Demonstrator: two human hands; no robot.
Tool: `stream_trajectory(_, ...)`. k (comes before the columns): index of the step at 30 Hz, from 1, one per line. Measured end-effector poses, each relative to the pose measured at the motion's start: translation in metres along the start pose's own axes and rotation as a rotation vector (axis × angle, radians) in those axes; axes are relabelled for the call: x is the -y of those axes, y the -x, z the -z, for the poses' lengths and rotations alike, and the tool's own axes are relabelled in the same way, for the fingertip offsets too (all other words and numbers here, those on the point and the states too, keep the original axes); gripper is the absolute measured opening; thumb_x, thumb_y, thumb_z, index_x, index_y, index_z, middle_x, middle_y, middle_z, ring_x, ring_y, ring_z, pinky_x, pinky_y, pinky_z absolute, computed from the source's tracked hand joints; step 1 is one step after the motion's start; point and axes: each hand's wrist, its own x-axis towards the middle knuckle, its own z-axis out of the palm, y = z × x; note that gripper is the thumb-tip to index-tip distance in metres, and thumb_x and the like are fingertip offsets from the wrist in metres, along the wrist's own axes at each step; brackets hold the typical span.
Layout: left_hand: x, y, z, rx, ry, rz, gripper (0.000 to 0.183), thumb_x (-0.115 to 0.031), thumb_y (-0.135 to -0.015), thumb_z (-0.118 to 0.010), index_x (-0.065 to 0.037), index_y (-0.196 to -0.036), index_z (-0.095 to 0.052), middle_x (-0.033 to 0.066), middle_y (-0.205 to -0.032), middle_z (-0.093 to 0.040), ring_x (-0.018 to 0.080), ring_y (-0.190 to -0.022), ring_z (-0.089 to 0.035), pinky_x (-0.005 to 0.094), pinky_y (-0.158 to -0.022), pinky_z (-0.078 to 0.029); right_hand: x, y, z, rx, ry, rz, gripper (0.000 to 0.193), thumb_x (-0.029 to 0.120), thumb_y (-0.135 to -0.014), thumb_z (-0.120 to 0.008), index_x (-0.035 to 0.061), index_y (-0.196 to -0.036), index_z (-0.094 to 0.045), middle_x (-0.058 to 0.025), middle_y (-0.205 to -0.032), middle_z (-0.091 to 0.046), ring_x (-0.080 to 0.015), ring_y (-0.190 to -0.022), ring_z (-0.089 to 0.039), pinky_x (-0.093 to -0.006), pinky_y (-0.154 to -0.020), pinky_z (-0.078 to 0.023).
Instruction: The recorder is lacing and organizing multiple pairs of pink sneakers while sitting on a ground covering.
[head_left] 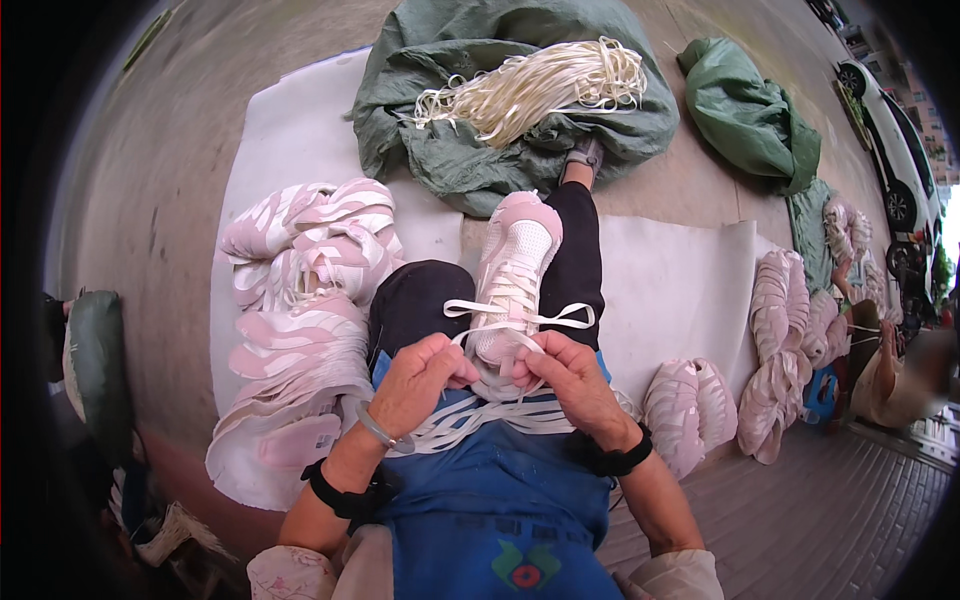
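Observation:
A pink-and-white sneaker [518, 245] rests on my lap, its toe pointing away from me. White shoelace [508, 285] criss-crosses up its front, and slack lace stands out to both sides near the tongue. My left hand [425, 375] is closed, thumb and fingers pinching the lace at the left of the shoe opening. On the other side, my right hand [572, 378] pinches the lace close to the collar. The lace arches between the two hands. Several loose white laces [450, 425] lie across my blue apron [490, 490], just below the shoe.
Pink-and-white shoes [310, 235] are piled on a white sheet [290, 130] at my left. A green sack [420, 60] ahead bears a bundle of cream laces [550, 85]. More shoes [690, 415] stand at right, near another person's arm [885, 365].

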Motion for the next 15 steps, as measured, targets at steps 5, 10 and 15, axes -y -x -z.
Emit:
stream_trajectory(5,0.001,-0.008,0.014,-0.173,0.228,0.166,0.031,-0.031,-0.097,-0.047,-0.004,-0.084,-0.055,-0.0042,-0.058,-0.042,0.0041,-0.047,-0.041,0.0220,-0.043,-0.042,0.007,0.010,0.027,-0.054,0.003,-0.070,0.020,0.017,-0.096,-0.049,0.0006,-0.094,-0.061,0.0059,-0.061,-0.042,-0.0032,-0.051,-0.039,-0.0190,-0.046,-0.033)
stream_trajectory(10,-0.004,-0.015,0.015,-0.279,0.129,0.226,0.032,-0.035,-0.096,-0.050,-0.008,-0.079,-0.053,-0.0082,-0.054,-0.034,0.0019,-0.041,-0.031,0.0204,-0.035,-0.034,0.000,0.015,0.048,-0.173,0.063,-0.139,0.023,0.022,-0.093,-0.052,0.0026,-0.087,-0.063,0.0079,-0.058,-0.041,-0.0008,-0.049,-0.035,-0.0182,-0.044,-0.026)
stream_trajectory(15,-0.005,-0.018,0.018,-0.304,0.191,0.281,0.034,-0.037,-0.095,-0.052,-0.010,-0.075,-0.051,-0.0073,-0.054,-0.035,0.0022,-0.039,-0.031,0.0203,-0.034,-0.034,-0.013,0.016,0.049,-0.165,0.161,-0.122,0.023,0.021,-0.092,-0.052,0.0024,-0.083,-0.062,0.0068,-0.058,-0.043,-0.0020,-0.048,-0.036,-0.0194,-0.043,-0.028)
